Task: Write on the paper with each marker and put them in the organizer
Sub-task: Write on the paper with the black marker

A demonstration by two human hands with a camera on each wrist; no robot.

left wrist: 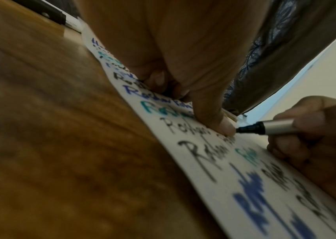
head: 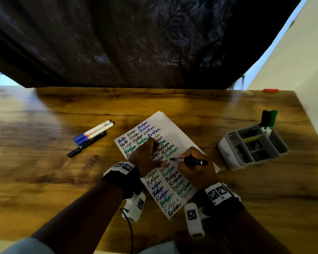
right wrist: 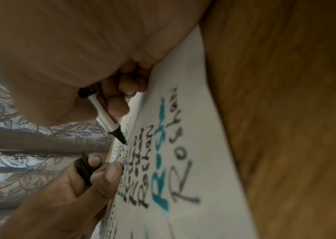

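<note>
A white paper (head: pixel 173 129) covered with blue, green and black words lies tilted on the wooden table (head: pixel 44 162). My right hand (head: pixel 184 159) grips an uncapped black and silver marker (head: pixel 191 160), whose tip (right wrist: pixel 122 140) touches the paper (right wrist: pixel 193 113). My left hand (head: pixel 147 154) rests on the sheet and pinches the marker's black cap (right wrist: pixel 83 168) in its curled fingers, with the thumb (left wrist: pixel 224 126) pressing the paper (left wrist: pixel 214 161) beside the marker tip (left wrist: pixel 249 128). A grey and white organizer (head: pixel 226 143) stands to the right, with a black marker (head: pixel 264 119) and a green marker (head: pixel 273 119) upright in its far compartment.
Two white markers with blue caps (head: pixel 94 132) and a thin black pen (head: pixel 86 146) lie together left of the paper. A dark patterned curtain (head: pixel 136 43) hangs behind the table's far edge. A pale wall (head: pixel 301 61) rises on the right, close behind the organizer.
</note>
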